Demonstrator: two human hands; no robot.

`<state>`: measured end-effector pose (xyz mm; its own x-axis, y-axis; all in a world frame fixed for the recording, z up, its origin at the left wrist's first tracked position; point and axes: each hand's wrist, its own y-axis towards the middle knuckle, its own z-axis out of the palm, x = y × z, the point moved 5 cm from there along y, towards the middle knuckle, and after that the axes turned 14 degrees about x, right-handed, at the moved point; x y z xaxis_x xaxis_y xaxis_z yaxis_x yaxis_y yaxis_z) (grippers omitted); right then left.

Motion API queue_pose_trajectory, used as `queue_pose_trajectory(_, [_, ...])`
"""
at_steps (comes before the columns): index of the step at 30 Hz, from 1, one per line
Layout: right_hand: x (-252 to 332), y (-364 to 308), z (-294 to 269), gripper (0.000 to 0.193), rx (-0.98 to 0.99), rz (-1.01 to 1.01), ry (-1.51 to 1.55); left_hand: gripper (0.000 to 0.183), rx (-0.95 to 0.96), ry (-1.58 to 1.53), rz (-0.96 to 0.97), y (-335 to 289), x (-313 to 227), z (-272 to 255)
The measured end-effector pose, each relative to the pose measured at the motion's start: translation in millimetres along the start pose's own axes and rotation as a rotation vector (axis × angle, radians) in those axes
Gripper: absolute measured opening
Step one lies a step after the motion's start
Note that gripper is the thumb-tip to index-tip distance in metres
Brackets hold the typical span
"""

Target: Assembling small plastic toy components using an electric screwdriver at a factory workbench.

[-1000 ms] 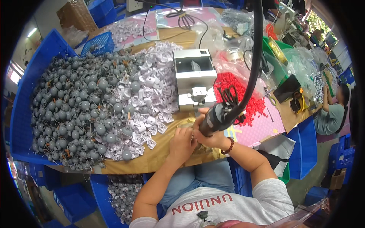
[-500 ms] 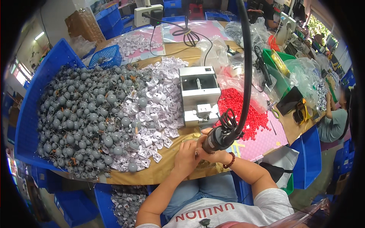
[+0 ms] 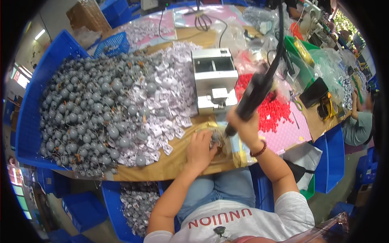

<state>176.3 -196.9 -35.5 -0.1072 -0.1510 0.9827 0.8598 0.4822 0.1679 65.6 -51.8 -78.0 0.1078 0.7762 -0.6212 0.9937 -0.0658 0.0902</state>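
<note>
At my far left the big blue bin (image 3: 25, 129) lies tipped toward me, and grey ball-shaped parts (image 3: 83, 107) with thin wires spill from it over the brown-covered table (image 3: 160, 174); beside them, partly mixed in, is a heap of white plastic parts (image 3: 176, 87); both heaps are large, so I judge that much is left to handle; below the table edge a lower blue bin (image 3: 109, 202) holds more grey and whitish pieces (image 3: 139, 210), but whether those are finished or waiting I cannot tell; next comes my left hand (image 3: 199, 150), low on the table in front of the white-and-black machine (image 3: 214, 75), fingers curled about one small grey piece (image 3: 215, 137); that piece looks to be in work, though I cannot tell how much of it is done; my hands are apart, and my right hand (image 3: 248, 128) is wrapped around a black corded hand tool (image 3: 252, 97), its tip pointing down just beside the piece, seemingly not touching it; further right, loose red pieces (image 3: 275, 113) lie in a broad pile on the pink mat (image 3: 298, 135), none of them in my fingers as far as I can see
</note>
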Motion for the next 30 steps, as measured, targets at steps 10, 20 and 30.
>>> queue_pose_trajectory(10, [-21.9, -32.3, -9.5, 0.033, -0.012, -0.217, -0.365, 0.039, -0.131, 0.053, 0.119, -13.7, -3.9, 4.9])
queue_pose_trajectory(20, [-69.7, -19.4, 31.8, 0.014, 0.059, 0.031, -0.279, 0.039, -0.146, 0.080, 0.132, -10.4, -1.3, 4.0])
queue_pose_trajectory(30, [-66.6, -24.4, 14.4, 0.019, 0.313, 0.064, 0.000, 0.038, -0.060, -0.170, 0.174, -33.8, 0.8, -12.8])
